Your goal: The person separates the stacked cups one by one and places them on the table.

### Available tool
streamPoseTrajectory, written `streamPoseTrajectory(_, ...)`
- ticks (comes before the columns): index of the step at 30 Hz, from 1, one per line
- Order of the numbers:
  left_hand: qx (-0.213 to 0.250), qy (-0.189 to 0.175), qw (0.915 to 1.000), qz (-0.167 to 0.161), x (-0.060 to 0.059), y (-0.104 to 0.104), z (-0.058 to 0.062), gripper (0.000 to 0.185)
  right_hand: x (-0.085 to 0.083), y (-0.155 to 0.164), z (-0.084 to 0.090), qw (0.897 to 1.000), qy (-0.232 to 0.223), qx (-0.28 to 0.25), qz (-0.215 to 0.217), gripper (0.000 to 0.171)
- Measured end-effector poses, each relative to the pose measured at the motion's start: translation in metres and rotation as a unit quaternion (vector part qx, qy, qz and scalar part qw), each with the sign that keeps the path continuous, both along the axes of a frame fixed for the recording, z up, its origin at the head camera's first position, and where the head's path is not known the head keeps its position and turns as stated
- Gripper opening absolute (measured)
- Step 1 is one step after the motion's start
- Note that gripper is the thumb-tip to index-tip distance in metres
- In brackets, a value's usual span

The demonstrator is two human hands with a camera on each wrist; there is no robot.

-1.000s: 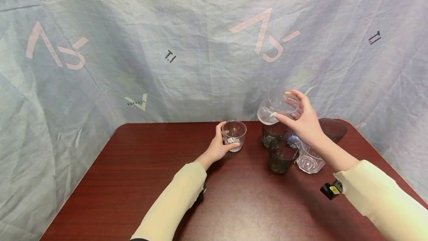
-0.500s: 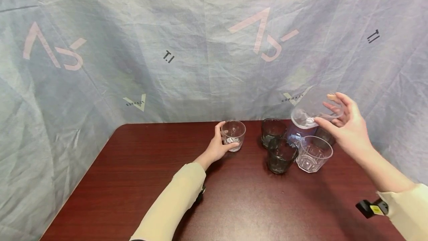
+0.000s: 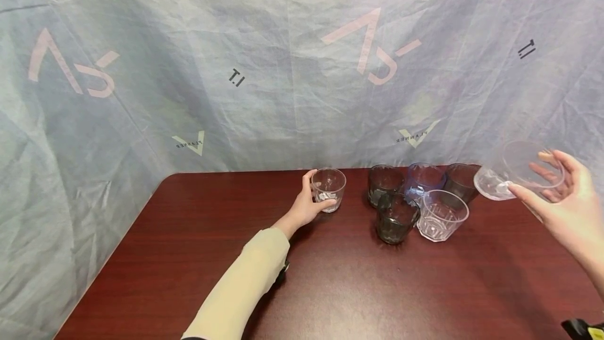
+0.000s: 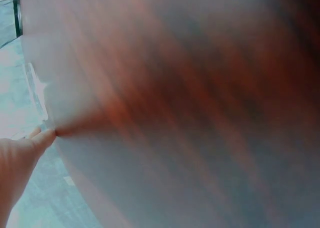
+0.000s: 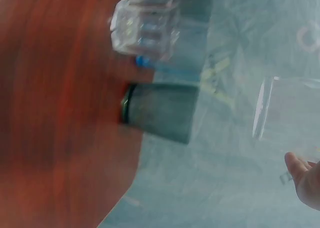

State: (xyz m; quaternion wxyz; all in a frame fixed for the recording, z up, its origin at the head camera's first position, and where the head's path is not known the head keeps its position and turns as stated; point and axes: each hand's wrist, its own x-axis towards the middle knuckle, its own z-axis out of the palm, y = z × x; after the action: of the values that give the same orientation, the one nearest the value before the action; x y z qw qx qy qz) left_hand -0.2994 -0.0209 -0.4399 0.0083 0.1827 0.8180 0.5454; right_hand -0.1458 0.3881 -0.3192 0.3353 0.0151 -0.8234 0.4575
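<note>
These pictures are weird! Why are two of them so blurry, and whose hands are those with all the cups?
They belong to a person wearing three small cameras: one on the head, one on each wrist. The big clear picture comes from the head camera, looking down at a brown table. The blurry ones come from the wrist cameras, which sit very close to things.

The left hand holds a small clear cup standing on the table. The right hand holds another clear cup tilted in the air, out to the side. Between them stands a group of five cups: three dark cups, one bluish cup and one clear ridged cup.
</note>
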Motion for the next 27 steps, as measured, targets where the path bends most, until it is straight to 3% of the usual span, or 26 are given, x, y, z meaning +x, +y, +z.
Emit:
streamPoseTrajectory(6,-0.002,0.002,1.0,-0.004,-0.001,-0.001,0.0,0.088,0.01,0.02,-0.016,0.999,-0.025,0.027,-0.01,0.082)
streamPoseTrajectory(18,-0.001,-0.001,1.0,-0.003,-0.003,-0.001,-0.002,0.089,0.002,0.036,-0.058,0.994,-0.096,0.022,0.038,0.092)
streamPoseTrajectory(27,0.001,-0.001,1.0,-0.006,-0.001,-0.001,-0.001,0.089,0.003,0.038,-0.078,0.987,-0.149,0.037,0.046,0.094)
